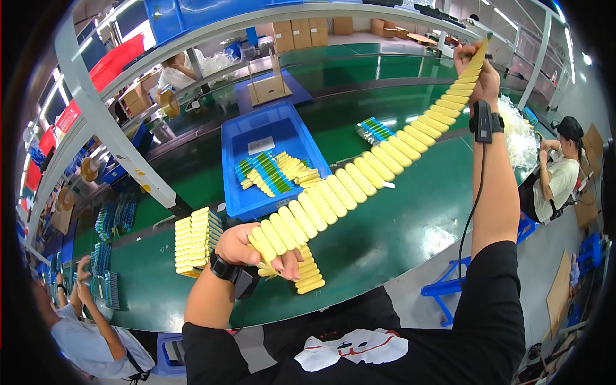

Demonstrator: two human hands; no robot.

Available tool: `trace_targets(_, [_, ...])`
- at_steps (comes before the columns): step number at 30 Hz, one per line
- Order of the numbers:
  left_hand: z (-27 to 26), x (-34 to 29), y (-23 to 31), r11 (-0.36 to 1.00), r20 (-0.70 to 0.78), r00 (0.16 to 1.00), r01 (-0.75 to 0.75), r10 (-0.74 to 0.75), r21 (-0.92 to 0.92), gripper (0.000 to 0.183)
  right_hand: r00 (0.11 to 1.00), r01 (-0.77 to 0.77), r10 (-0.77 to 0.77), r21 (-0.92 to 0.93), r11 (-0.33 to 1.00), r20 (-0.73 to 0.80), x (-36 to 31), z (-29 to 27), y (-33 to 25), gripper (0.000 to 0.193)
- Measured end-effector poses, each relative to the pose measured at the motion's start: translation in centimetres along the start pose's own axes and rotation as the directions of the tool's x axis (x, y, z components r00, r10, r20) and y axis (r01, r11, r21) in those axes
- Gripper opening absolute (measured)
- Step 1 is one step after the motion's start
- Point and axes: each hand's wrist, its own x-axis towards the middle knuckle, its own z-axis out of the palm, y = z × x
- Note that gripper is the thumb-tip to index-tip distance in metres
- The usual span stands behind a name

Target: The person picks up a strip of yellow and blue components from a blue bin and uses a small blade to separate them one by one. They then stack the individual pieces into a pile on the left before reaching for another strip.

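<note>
A long strip of yellow oblong pieces (376, 168), lined up side by side, stretches slantwise between my hands. My left hand (256, 251) is closed on its near end at the lower middle. Raised at the upper right, my right hand (478, 72) grips the far end. Below my left hand another row of yellow pieces (310, 273) rests on the green table. To the left of that hand stands a stack of yellow pieces (192, 244) with blue parts at the side. Behind the strip, a blue tray (235, 153) holds several yellow, green and blue rows.
A small blue-and-silver bundle (375, 131) lies on the green tabletop (359, 256) beyond the strip. A grey metal post (119, 128) rises at the left, joined to an overhead frame. A co-worker (96, 333) works at left, another person (561, 170) sits at right, near blue stools.
</note>
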Motion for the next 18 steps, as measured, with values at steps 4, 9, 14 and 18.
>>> trace_targets(4, [-1.2,0.6,1.6,0.937,-0.109,0.95,0.308,-0.293,0.166,0.038,0.987,-0.053,0.064,-0.076,0.996,0.145,2.3,3.9,-0.1,0.017])
trace_targets(9, [-5.8,2.9,2.8,0.933,-0.304,0.942,0.231,-0.144,0.274,0.033,0.992,0.116,-0.086,-0.377,0.919,0.095,3.1,11.6,2.4,0.023])
trace_targets(14, [-9.5,3.4,4.8,0.914,-0.465,0.843,0.377,-0.271,0.149,0.06,0.953,0.298,-0.247,-0.402,0.866,0.175,1.2,17.2,3.4,0.021])
trace_targets(18, [-7.9,3.4,3.7,0.879,-0.495,0.795,0.461,-0.351,0.118,0.061,0.928,0.03,0.118,-0.386,0.922,0.354,0.7,15.9,-6.0,0.031])
